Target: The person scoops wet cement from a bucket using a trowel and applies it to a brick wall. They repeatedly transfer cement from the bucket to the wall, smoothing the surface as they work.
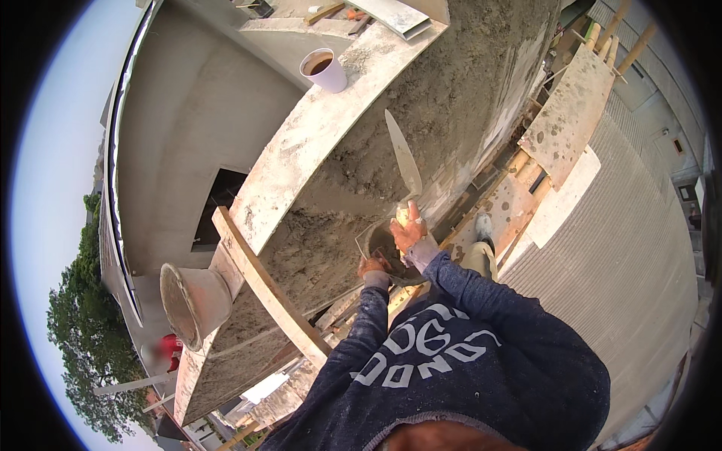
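Observation:
My right hand (408,228) is closed around the handle of a pointed trowel (404,159). Its pale blade points up and away, in front of a wall (444,94) coated in rough grey mortar. Lower and to the left, my left hand (374,267) is closed on the edge of a thin-rimmed mortar holder (362,242); whether it is a board or a pan I cannot tell. Dark wet mortar (385,237) shows inside that rim, just below the trowel hand. My forearms partly cover the holder.
A white cup (328,73) of dark liquid stands on the wall's ledge (289,154). A mortar-smeared bucket (197,302) sits lower left, near a wooden plank (267,282). Scaffold boards (569,113) run along the right, above a corrugated roof (602,248). A person in red (173,352) is far left.

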`<action>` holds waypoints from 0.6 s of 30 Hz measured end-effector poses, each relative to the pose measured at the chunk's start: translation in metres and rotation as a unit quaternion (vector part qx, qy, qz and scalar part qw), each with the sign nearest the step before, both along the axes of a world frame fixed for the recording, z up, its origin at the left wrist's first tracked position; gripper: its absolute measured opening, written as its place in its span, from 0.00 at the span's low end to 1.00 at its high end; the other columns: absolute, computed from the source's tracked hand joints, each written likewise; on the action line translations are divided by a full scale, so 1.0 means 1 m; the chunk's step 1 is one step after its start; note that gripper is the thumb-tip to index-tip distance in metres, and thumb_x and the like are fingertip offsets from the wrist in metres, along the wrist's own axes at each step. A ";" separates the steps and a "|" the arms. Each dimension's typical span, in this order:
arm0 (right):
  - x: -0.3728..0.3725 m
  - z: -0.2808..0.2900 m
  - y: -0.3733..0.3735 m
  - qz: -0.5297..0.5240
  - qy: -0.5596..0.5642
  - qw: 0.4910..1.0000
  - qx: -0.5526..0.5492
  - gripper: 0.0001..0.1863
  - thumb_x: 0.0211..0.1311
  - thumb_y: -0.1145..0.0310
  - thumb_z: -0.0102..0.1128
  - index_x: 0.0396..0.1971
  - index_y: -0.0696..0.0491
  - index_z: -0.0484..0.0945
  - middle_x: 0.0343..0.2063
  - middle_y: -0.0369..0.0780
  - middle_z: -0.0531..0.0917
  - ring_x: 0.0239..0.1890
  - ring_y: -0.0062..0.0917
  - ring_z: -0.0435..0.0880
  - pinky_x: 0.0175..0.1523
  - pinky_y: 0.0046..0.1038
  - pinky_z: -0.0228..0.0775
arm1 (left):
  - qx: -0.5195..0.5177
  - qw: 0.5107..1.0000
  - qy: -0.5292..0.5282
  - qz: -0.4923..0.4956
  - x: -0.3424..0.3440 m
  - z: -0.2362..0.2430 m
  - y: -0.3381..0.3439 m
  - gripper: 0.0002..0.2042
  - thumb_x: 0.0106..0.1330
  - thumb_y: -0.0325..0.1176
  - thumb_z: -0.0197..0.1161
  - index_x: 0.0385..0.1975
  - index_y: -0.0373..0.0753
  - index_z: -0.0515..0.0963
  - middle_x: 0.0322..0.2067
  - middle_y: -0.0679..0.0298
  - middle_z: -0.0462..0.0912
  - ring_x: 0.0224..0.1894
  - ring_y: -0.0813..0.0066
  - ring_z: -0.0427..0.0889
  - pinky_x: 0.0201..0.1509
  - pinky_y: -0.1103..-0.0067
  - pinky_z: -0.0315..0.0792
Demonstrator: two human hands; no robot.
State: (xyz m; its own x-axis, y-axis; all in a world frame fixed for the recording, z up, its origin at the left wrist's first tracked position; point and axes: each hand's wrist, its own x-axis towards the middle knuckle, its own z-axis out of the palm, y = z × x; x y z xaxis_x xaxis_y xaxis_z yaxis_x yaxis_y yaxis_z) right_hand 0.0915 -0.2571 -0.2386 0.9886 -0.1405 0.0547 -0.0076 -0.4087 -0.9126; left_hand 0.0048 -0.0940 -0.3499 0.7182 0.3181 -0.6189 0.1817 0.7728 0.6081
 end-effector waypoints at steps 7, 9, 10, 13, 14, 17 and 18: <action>-0.053 0.044 -0.183 0.018 0.342 0.940 0.008 0.45 0.51 0.59 0.61 0.67 0.60 0.53 0.27 0.51 0.82 0.21 0.35 0.82 0.30 0.32 0.76 | 0.126 0.992 -0.012 0.028 0.037 -0.074 -0.019 0.19 0.73 0.37 0.41 0.54 0.30 0.69 0.27 0.54 0.80 0.27 0.62 0.79 0.32 0.63 0.77; -0.069 0.055 -0.212 0.086 0.323 0.941 -0.049 0.44 0.52 0.58 0.59 0.67 0.59 0.53 0.27 0.52 0.82 0.25 0.39 0.84 0.34 0.38 0.77 | 0.161 0.986 -0.039 -0.007 0.056 -0.054 -0.026 0.18 0.70 0.34 0.46 0.55 0.32 0.71 0.27 0.58 0.81 0.29 0.66 0.79 0.34 0.68 0.76; -0.074 0.057 -0.219 0.149 0.262 0.945 -0.130 0.43 0.53 0.59 0.60 0.66 0.59 0.54 0.26 0.51 0.82 0.26 0.41 0.84 0.34 0.38 0.77 | 0.184 0.982 -0.041 -0.025 0.063 -0.036 -0.034 0.18 0.66 0.30 0.50 0.54 0.33 0.73 0.29 0.60 0.82 0.30 0.69 0.79 0.36 0.70 0.76; -0.064 0.055 -0.231 0.250 0.151 0.903 -0.314 0.39 0.55 0.60 0.60 0.64 0.60 0.56 0.26 0.51 0.83 0.31 0.47 0.83 0.38 0.41 0.76 | 0.275 0.954 0.012 -0.117 0.086 0.031 -0.063 0.21 0.54 0.21 0.59 0.50 0.36 0.79 0.34 0.65 0.83 0.33 0.74 0.78 0.39 0.75 0.75; -0.053 0.053 -0.230 0.264 0.170 0.880 -0.357 0.38 0.55 0.59 0.60 0.63 0.60 0.59 0.29 0.52 0.83 0.35 0.49 0.82 0.42 0.42 0.75 | 0.214 0.973 0.006 -0.088 0.092 0.055 -0.071 0.26 0.43 0.15 0.60 0.47 0.37 0.82 0.38 0.67 0.84 0.36 0.78 0.77 0.43 0.78 0.74; -0.018 0.052 -0.213 0.279 0.196 0.830 -0.441 0.31 0.57 0.60 0.57 0.58 0.61 0.63 0.37 0.53 0.82 0.42 0.48 0.82 0.48 0.43 0.74 | 0.243 0.960 -0.028 -0.134 0.107 0.120 -0.094 0.27 0.46 0.15 0.58 0.50 0.39 0.81 0.40 0.67 0.83 0.38 0.77 0.77 0.46 0.77 0.74; -0.009 0.053 -0.205 0.279 0.187 0.818 -0.466 0.29 0.57 0.61 0.58 0.56 0.59 0.65 0.40 0.52 0.82 0.42 0.47 0.82 0.48 0.42 0.74 | 0.280 0.947 -0.052 -0.146 0.109 0.140 -0.101 0.27 0.45 0.15 0.58 0.50 0.38 0.81 0.42 0.65 0.83 0.40 0.75 0.78 0.48 0.77 0.73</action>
